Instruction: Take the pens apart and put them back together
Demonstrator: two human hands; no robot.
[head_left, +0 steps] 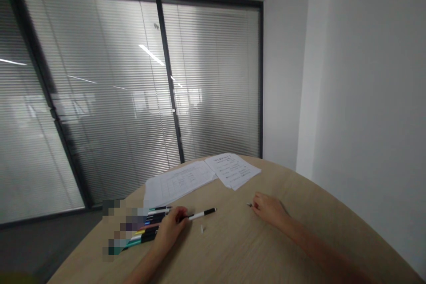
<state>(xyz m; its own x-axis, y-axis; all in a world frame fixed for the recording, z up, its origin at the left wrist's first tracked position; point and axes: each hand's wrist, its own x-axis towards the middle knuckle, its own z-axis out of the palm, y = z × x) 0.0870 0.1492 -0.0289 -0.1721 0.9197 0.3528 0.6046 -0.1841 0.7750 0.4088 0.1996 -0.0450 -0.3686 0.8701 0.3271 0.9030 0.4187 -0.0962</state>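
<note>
Head view, L side: the L hand [170, 229] is holding a white pen [196, 216] in a narrow pinch btwn thumb and fingers. The pen is pointing out to the R of this grip, w/ its black end [210, 211] lying farthest from the fingertips; its near end is hiding in the hand. Immediately L of the grip, partly under the hand, a row of pens [149, 232] is lying side by side (yellow, teal, blue, black showing); the outer ends are pixelated. Just to the near R of the grip, a small pale piece [202, 229] is resting on the table [229, 248].

Head view, R side: the R hand [268, 207] is gripping a small dark part [249, 204] w/ fingertips drawn together; the part is sticking out to the L of that grip, too small to ID. The two grips are standing well apart, the pen's black end btwn them. Beyond both, printed sheets [181, 182] are lying flat.

Handling (judged): the L pinch is best staying firm on the barrel, w/ the pen's free end kept steady. The R fingertips are prob. needing light, sure pressure, low over the table, since so small a part is easily dropping. The L wrist should be clearing the row, lest pens roll, and both hands should be avoiding the pale piece.
</note>
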